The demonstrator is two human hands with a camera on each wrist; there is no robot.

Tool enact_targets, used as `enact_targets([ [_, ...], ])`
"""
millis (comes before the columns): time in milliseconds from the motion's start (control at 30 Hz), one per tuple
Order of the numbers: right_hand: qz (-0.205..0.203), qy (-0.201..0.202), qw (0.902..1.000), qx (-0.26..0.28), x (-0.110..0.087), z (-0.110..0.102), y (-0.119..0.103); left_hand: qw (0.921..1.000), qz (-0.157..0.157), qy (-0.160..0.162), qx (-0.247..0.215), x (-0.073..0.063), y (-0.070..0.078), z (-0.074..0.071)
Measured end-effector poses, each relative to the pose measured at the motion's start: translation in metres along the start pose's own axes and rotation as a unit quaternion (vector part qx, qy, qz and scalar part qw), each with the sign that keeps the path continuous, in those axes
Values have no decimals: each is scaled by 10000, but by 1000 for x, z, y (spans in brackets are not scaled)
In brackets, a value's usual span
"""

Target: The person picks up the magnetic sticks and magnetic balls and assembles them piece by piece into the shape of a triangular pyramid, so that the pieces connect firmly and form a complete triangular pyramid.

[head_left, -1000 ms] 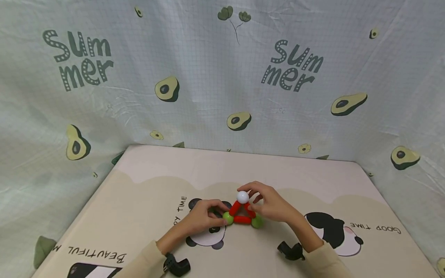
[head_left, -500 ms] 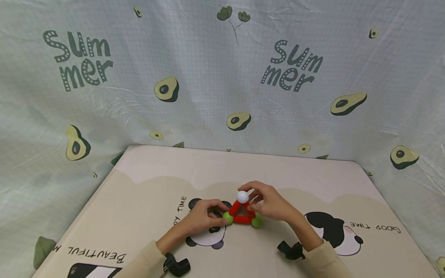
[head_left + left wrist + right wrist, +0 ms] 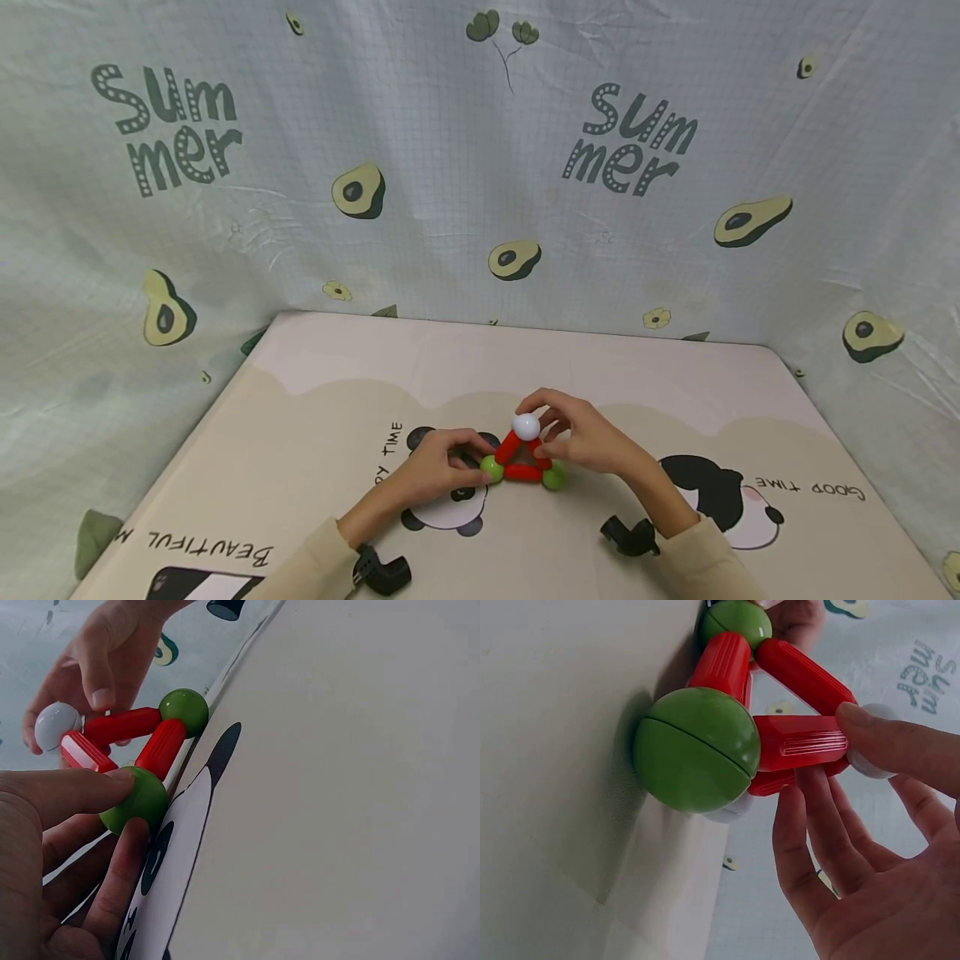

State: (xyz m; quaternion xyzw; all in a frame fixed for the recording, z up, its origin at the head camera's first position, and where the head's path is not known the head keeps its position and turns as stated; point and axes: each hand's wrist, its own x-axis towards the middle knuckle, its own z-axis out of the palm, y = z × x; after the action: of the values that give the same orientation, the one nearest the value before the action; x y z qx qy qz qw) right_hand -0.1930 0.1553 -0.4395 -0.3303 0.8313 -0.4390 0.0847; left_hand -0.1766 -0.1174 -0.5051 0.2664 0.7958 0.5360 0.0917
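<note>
A magnetic building-toy frame of red rods and balls stands upright on the table. A white ball (image 3: 527, 427) tops it. Below are a left green ball (image 3: 492, 469) and a right green ball (image 3: 553, 476), joined by a red rod (image 3: 522, 473). My left hand (image 3: 446, 467) pinches the left green ball between thumb and fingers. At the sloping right red rod (image 3: 802, 742), my right hand (image 3: 581, 433) grips near its upper end, its index finger reaching behind the white ball. Behind the frame, the right wrist view partly shows another red rod (image 3: 772, 782) and a second white ball (image 3: 729, 810).
The table mat (image 3: 337, 450) carries printed animals and lettering, including a panda under my left hand. A patterned curtain (image 3: 435, 125) rises behind the table. Black wrist devices, one at the left wrist (image 3: 382, 575) and one at the right wrist (image 3: 628, 537), hang close to the surface.
The top white ball has shifted very slightly to the right along with my right hand. My left hand stays on the left green ball.
</note>
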Motion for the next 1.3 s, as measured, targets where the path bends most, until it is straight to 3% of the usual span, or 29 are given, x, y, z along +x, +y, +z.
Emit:
enact_targets([
  [500,33,-173,9998,-7,1,0,2,10000,13,-30,87,0,-4,-2],
  [967,88,-61,9999,59,-2,4,-1,9999,-50,-65,60,-2,-5,-3],
  [1300,62,-58,10000,-12,-3,5,1,9999,80,-87,83,-2,-5,-2],
])
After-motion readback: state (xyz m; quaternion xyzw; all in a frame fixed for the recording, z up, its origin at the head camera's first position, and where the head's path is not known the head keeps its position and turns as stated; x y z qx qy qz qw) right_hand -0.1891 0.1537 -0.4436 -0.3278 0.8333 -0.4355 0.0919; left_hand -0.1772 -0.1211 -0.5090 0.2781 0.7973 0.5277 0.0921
